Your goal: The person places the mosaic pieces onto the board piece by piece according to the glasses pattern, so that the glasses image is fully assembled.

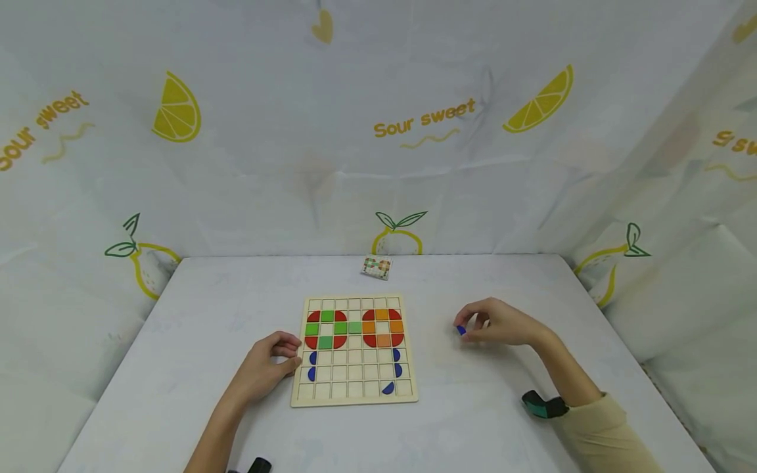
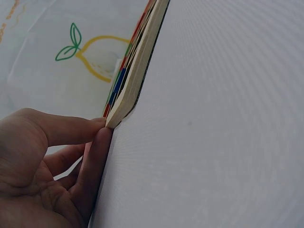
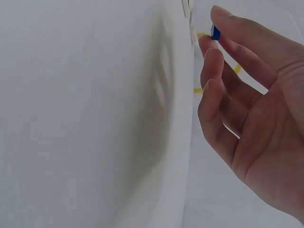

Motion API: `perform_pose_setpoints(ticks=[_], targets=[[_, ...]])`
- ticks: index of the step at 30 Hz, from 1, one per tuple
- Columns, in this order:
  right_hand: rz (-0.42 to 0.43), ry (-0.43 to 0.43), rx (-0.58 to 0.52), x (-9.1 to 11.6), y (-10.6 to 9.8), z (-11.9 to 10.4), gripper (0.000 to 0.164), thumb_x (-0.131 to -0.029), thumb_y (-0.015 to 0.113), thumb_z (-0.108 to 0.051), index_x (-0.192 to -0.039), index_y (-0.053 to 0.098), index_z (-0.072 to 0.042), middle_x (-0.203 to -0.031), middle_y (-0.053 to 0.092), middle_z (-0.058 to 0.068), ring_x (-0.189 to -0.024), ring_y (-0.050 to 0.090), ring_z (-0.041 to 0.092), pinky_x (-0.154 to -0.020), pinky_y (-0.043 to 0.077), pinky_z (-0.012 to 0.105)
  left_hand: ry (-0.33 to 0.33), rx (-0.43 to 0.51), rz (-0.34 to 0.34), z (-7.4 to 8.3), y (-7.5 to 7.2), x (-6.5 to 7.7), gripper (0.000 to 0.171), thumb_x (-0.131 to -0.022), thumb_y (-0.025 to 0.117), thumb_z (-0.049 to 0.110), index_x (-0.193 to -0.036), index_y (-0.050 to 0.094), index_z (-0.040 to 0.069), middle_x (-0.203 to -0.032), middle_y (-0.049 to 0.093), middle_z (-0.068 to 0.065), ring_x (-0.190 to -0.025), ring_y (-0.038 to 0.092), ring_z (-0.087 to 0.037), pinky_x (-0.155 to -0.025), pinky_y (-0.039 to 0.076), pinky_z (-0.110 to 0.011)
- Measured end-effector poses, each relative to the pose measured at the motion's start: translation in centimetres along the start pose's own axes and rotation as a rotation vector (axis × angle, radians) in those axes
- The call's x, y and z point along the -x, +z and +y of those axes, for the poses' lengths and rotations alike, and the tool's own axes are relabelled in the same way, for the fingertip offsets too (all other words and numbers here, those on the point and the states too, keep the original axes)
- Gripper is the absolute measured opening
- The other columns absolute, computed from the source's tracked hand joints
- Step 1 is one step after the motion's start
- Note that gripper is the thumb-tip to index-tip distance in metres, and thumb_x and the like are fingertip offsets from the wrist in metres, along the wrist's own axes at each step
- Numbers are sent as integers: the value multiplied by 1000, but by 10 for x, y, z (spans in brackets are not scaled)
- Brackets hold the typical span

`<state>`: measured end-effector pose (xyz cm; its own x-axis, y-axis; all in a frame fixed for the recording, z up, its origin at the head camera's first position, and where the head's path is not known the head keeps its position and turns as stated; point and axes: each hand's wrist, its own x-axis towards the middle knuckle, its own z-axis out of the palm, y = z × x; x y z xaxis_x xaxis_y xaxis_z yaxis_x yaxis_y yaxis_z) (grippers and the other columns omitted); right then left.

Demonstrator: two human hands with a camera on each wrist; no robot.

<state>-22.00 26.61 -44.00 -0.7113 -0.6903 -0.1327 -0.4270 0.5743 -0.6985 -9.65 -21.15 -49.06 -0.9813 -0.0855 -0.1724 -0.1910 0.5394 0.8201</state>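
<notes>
A square wooden grid board (image 1: 355, 373) lies on the table, seen edge-on in the left wrist view. My left hand (image 1: 266, 364) pinches its left edge between thumb and fingers. Red quarter-round and green and orange square pieces form two rings on its upper half, with a lighter green square (image 1: 355, 328) between them. Blue half-round pieces stand in the left column, and others, including a tilted one (image 1: 388, 388), near the right side. Right of the board, my right hand (image 1: 497, 322) pinches one more blue half-round piece (image 3: 215, 33) between thumb and forefinger, above the table.
A small pattern card (image 1: 376, 267) lies behind the board near the table's back edge. The white table (image 1: 236, 295) is bordered at the back and sides by a white curtain (image 1: 284, 164) with lemon prints. A dark band (image 1: 544, 405) is worn at the right wrist.
</notes>
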Motion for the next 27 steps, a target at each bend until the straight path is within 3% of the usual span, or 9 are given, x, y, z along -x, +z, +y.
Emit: perform_pose_setpoints(ticks=[7, 27], targets=[[10, 12, 15, -19, 9, -21, 26, -95, 84, -19, -118, 78, -10, -115, 79, 6, -83, 68, 9, -75, 60, 25, 6, 4, 7, 0, 0, 0, 29, -95, 77, 7, -123, 69, 4, -107, 72, -8, -99, 65, -17, -78, 54, -20], [-15, -83, -50, -65, 34, -68, 33, -95, 85, -22, -124, 77, -9, -123, 77, 4, -90, 68, 14, -80, 60, 27, 7, 7, 9, -2, 0, 1, 28, -96, 77, 8, -123, 69, 5, -106, 71, -7, -100, 65, -18, -77, 54, -19]])
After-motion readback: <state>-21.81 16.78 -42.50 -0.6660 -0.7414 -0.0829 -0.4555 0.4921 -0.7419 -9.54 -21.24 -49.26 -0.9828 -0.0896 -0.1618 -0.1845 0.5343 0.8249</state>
